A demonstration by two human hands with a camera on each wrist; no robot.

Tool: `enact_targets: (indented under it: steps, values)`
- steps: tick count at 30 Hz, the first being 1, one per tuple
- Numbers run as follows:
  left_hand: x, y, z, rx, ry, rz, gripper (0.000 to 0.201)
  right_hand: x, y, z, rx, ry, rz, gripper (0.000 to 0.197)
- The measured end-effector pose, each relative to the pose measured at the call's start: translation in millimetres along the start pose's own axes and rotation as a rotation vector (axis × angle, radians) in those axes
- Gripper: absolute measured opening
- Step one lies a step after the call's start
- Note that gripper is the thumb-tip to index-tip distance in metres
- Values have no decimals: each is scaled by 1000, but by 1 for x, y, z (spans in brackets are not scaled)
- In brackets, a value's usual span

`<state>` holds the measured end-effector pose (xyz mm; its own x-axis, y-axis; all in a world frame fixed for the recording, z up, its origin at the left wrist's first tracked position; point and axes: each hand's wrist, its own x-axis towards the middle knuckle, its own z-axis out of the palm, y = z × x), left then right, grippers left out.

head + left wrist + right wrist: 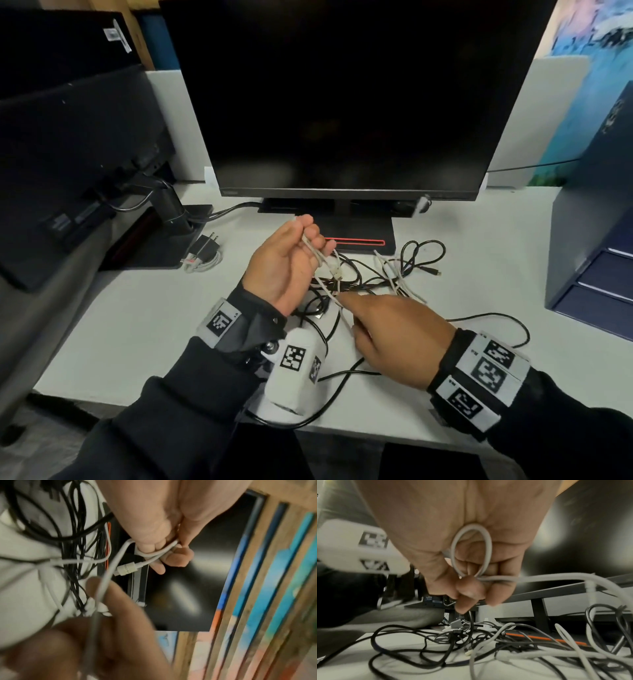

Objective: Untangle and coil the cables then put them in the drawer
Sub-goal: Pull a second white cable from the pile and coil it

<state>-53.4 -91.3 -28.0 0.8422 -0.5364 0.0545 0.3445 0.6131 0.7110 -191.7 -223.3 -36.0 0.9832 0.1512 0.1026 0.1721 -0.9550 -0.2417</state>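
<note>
The left hand (286, 263) is raised palm-up above the white desk (479, 267), its fingers curled round one end of a thin white charging cable (320, 263); the left wrist view shows a short loop of it wrapped across the fingertips (178, 559), with the ribbed white plug (126, 568) dangling just below them. Holding the end up this way probably anchors the start of a coil while the rest is drawn free. The right hand (397, 339) sits lower and nearer, palm down, with the same cable running taut into it; in the right wrist view a small loop lies against its palm and the thumb and fingers (467, 592) pinch the strand where it crosses itself, likely to feed slack toward the left hand. Between and beyond the two hands the tangled heap of black and white cables (373, 277) lies on the desk in front of the dark monitor's stand (356, 229). The dark blue drawer unit (596, 240) stands at the far right, drawers closed, well apart from the heap.
</note>
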Motion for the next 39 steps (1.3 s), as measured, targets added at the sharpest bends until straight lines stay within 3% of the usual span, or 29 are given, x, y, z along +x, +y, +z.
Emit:
enact_targets:
  steps: [4, 8, 12, 15, 20, 25, 28, 33, 34, 37, 39]
  values:
    - [2, -8, -13, 497, -52, 172, 19, -1, 7, -17, -53, 87, -8, 24]
    - [-6, -9, -10, 934, -212, 212, 23, -4, 10, -33, 30, 337, -54, 20]
    - [-17, -10, 5, 1004, -387, 124, 23, -6, 18, -47, 53, 443, -65, 27]
    - [-24, -7, 13, 1016, -463, 39, 30, -8, 24, -53, -14, 511, -106, 18]
    - [-30, -6, 23, 930, -486, -33, 35, -10, 28, -60, -76, 621, -157, 20]
    - [-31, 0, 26, 761, -529, -245, 35, -6, 36, -55, 29, 649, -122, 30]
    - [-34, 2, 30, 548, -541, -317, 26, -3, 49, -40, 144, 638, -44, 41]
    - [-30, 15, 34, 64, -488, -350, 19, 0, 53, -20, 226, 493, 50, 46]
    - [-28, 19, 33, -8, -473, -352, 19, 0, 51, -18, 266, 500, 65, 42]
    - [-24, 26, 27, -81, -420, -343, 22, 0, 48, -21, 440, 607, 87, 6]
    - [-22, 28, 22, -84, -410, -346, 20, 0, 48, -25, 467, 620, 90, 10]
